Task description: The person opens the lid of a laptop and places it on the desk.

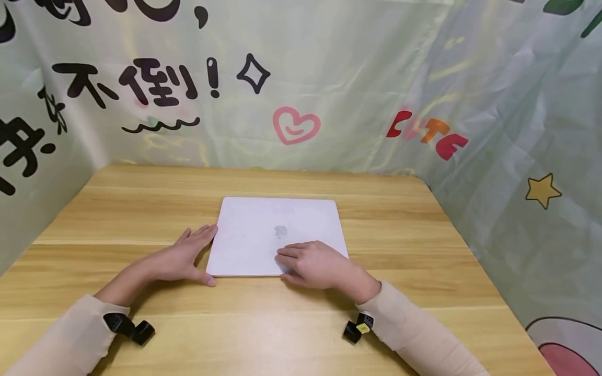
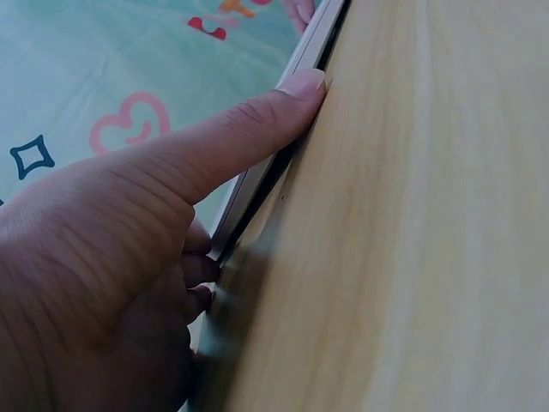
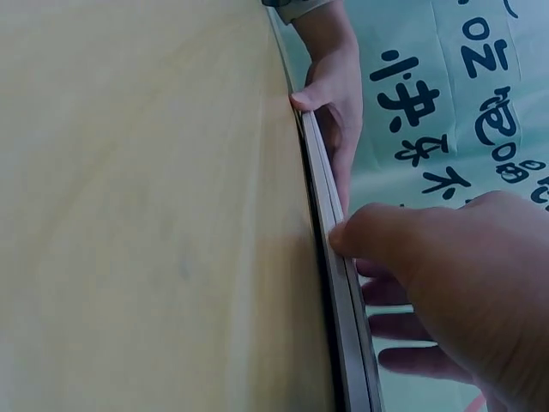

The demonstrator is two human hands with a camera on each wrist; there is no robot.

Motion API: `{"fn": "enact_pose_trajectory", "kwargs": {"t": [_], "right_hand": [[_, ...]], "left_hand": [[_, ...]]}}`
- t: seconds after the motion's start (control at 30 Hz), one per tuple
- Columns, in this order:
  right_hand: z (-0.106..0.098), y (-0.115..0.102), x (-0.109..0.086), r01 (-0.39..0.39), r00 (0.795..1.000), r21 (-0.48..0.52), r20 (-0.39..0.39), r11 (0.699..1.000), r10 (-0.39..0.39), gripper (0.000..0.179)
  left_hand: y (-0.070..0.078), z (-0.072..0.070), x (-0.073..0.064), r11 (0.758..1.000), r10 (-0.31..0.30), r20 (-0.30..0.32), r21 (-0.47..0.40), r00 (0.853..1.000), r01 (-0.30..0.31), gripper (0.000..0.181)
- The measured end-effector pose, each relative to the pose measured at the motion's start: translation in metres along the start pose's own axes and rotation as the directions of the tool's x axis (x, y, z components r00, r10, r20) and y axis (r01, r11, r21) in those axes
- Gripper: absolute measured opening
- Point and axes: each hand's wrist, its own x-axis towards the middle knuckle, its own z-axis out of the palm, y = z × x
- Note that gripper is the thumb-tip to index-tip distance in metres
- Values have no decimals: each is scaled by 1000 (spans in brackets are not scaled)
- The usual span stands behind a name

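A closed silver laptop (image 1: 249, 235) with an apple logo lies flat on the wooden table, its front edge towards me. My left hand (image 1: 181, 258) is spread around its near left corner. The left thumb (image 2: 257, 120) reaches along the front edge, and the other fingers touch the left side. Over the front part of the lid lies my right hand (image 1: 315, 265), its fingers stretched across the top. The right thumb tip (image 3: 347, 236) touches the front edge, where a thin seam runs between lid and base. Parts of the left fingers are hidden behind that hand in the left wrist view.
The wooden table (image 1: 390, 219) surrounds the laptop. Printed cloth (image 1: 357, 78) with writing, a heart and a star hangs behind and at both sides. Black wrist cameras (image 1: 129, 328) sit at both beige sleeves, low over the table.
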Motion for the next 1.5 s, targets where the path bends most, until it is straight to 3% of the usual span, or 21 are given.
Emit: {"fn": "enact_pose_trajectory", "kwargs": {"t": [0.5,0.93,1.13,1.5], "right_hand": [[-5,-5,1,71,984,-156,-151,985,-95,21],[-10,0,-1,76,963,-149,-244,986,-111,25],[-13,2,0,77,947,-132,-300,988,-114,21],[-23,7,3,46,906,-190,-405,981,-121,14]], "left_hand": [[-3,2,3,1000,-1,-13,-14,1000,1,133],[-4,3,4,998,31,-46,-46,998,-33,134],[-4,3,3,998,45,-50,-43,998,-47,131],[-3,3,2,999,43,-45,-17,998,-44,131]]}}
